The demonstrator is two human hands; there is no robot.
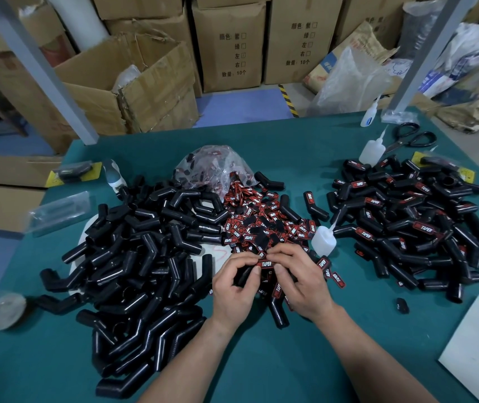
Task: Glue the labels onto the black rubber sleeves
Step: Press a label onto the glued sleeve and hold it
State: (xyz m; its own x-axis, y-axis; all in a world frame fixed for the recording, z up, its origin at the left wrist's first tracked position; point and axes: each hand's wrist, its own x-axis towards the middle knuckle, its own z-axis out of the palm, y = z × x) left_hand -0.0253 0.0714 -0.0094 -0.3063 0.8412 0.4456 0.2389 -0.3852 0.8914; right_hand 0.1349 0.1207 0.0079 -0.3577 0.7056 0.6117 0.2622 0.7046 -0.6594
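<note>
A red-and-black "TAPER" label (266, 263) sits on the upper end of a black rubber sleeve (242, 277), held just above the green table (261, 359) a little below the middle of the view. The left hand (232, 289) comes in from 7 o'clock, back of the hand up, its fingers curled round the sleeve and the thumb tip at the label's left end. The right hand (299, 286) comes in from 5 o'clock, its thumb and forefinger closed on the label's right end and the other fingers bent under. Both forearms are bare and meet in a V.

At 12 o'clock from the hands lies a heap of loose labels (261, 225), spilling from a clear plastic bag (212, 167) farther back. A white glue bottle (323, 239) stands at 1 o'clock, just beside the right hand. A pile of plain sleeves (145, 257) spreads at 9 o'clock, and a pile of labelled sleeves (407, 222) at 2 o'clock. Black-handled scissors (410, 138) lie beyond that pile.
</note>
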